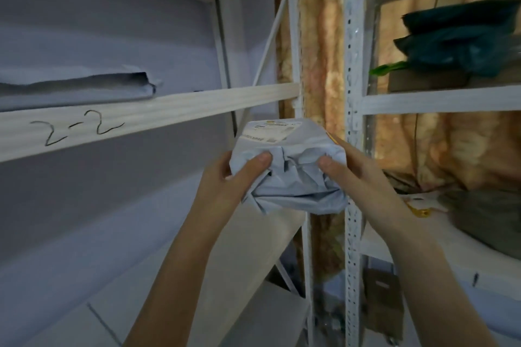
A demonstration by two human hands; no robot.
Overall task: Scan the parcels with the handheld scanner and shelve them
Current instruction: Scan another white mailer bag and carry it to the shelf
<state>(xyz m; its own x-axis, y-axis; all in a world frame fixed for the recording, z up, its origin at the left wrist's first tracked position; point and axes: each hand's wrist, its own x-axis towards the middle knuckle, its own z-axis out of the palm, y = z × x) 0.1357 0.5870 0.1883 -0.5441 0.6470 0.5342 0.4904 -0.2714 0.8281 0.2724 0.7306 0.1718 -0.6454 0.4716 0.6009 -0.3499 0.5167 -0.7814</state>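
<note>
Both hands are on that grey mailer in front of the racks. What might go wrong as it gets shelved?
1. Both thumbs pinch only crumpled slack on the grey mailer, left hand and right hand, so that grip may slip.
2. No scanner is visible, so it may go up unscanned.
3. It hangs before the upright post between racks, beside the shelf marked 2-2, so it may snag or land in the wrong bay.

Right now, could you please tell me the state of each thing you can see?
Grey parcel: crumpled, label up, held off the shelves.
Left hand: gripping parcel.
Right hand: gripping parcel.
Shelf 2-2: holds one flat grey bag.
Dark bags: stacked on right shelf.
</note>
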